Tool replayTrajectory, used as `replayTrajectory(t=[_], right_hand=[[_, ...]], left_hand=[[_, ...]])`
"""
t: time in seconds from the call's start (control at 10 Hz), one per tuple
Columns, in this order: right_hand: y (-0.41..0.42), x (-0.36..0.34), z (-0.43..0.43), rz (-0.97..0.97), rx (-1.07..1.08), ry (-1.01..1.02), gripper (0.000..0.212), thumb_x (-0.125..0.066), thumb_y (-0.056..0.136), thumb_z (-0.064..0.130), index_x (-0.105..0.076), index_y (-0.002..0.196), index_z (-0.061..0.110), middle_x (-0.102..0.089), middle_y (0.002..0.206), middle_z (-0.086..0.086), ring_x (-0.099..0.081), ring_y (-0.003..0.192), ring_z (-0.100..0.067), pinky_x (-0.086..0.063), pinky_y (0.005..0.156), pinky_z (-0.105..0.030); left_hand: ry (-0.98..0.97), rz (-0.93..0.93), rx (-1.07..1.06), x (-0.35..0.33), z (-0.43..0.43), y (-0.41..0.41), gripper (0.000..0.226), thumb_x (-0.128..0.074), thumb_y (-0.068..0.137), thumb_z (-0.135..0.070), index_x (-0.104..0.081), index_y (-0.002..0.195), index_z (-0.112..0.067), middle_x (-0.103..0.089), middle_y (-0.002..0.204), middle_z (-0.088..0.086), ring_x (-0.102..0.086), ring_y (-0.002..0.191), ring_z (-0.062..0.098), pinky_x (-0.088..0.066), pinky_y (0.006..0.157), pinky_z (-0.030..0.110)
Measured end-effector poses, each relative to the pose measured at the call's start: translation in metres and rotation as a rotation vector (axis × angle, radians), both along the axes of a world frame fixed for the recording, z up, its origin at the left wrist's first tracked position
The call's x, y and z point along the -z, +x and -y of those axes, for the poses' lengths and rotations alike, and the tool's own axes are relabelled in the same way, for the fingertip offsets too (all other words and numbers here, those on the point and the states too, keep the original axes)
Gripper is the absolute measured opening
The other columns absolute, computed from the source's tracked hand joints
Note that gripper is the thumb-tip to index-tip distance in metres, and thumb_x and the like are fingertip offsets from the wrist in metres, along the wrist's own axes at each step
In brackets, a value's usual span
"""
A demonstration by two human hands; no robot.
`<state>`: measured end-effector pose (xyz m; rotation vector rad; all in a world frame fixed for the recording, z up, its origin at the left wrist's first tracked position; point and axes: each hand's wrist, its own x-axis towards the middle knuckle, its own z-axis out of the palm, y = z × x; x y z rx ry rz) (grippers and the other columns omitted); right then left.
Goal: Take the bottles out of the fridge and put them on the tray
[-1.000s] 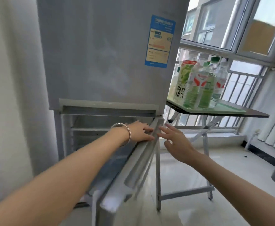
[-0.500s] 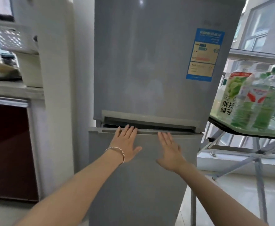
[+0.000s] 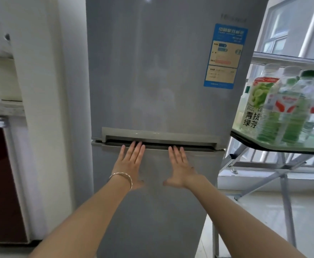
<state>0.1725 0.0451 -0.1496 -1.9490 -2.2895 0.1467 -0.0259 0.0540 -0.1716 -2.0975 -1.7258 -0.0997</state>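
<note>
currently both hands flat, released, on fridge (image 3: pixel 152 71) lower door (image 3: pixel 148 202): left hand (image 3: pixel 131 164), right hand (image 3: pixel 180 167). bottles (image 3: pixel 275 108) upright on tray (image 3: pixel 301 145), desk well right; right hand nearer.

We see two bare forearms with no sleeves on them. Our left hand (image 3: pixel 132 162) wears a thin metal bangle (image 3: pixel 121 176) at the wrist, silvery with a faint golden tint and a finely patterned band. Our right hand (image 3: pixel 180 167) wears nothing, neither rings nor watch.
</note>
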Motion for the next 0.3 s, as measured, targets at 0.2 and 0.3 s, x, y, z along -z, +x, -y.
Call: replayTrajectory(t=[0.2,0.3], right_hand=[[0.004,-0.012,0.0,-0.127,-0.027,0.045,0.116,-0.069,0.076,0.045,0.014,0.154,0.026,0.02,0.162,0.006,0.022,0.148,-0.016,-0.015,0.12,-0.053],[0.013,0.018,0.048,-0.531,-0.117,0.271,0.1,-0.065,0.078,0.036,0.002,0.153,0.036,0.008,0.164,0.007,0.009,0.151,-0.011,-0.017,0.122,-0.041]], left_hand=[[-0.183,-0.007,-0.073,-0.03,0.006,0.01,0.12,-0.052,0.076,-0.068,0.028,0.148,-0.015,0.026,0.159,0.001,0.022,0.148,0.021,0.005,0.121,0.05],[-0.245,0.281,-0.002,-0.028,0.036,0.019,0.114,-0.054,0.079,-0.061,0.025,0.149,-0.018,0.03,0.157,-0.002,0.022,0.148,0.019,0.001,0.122,0.049]])
